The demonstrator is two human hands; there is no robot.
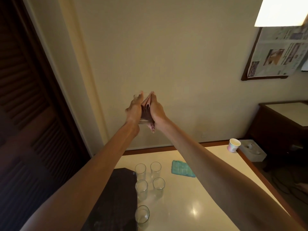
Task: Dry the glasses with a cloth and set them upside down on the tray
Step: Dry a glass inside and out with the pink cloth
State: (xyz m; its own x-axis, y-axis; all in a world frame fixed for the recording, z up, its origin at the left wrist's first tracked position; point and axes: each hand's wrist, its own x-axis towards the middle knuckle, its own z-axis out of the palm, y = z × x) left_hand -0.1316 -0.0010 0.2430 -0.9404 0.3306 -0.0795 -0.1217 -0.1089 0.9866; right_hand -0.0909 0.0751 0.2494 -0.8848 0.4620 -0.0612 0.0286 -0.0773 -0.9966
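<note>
The dark tray [116,189] is lying at the table's [200,189] left edge with five glasses [141,187] standing just beside it, while raised above, the left hand [134,110] is gripping a glass [137,97], seemingly tilted, and the right hand [157,109] is clutching a reddish cloth [147,112] against it.

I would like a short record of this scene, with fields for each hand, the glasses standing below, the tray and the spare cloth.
left hand: holds a raised glass
right hand: holds a reddish cloth against that glass
tray: dark, at the table's left edge
standing glasses: five, upright, right of the tray
teal cloth: folded, lying on the table
</note>
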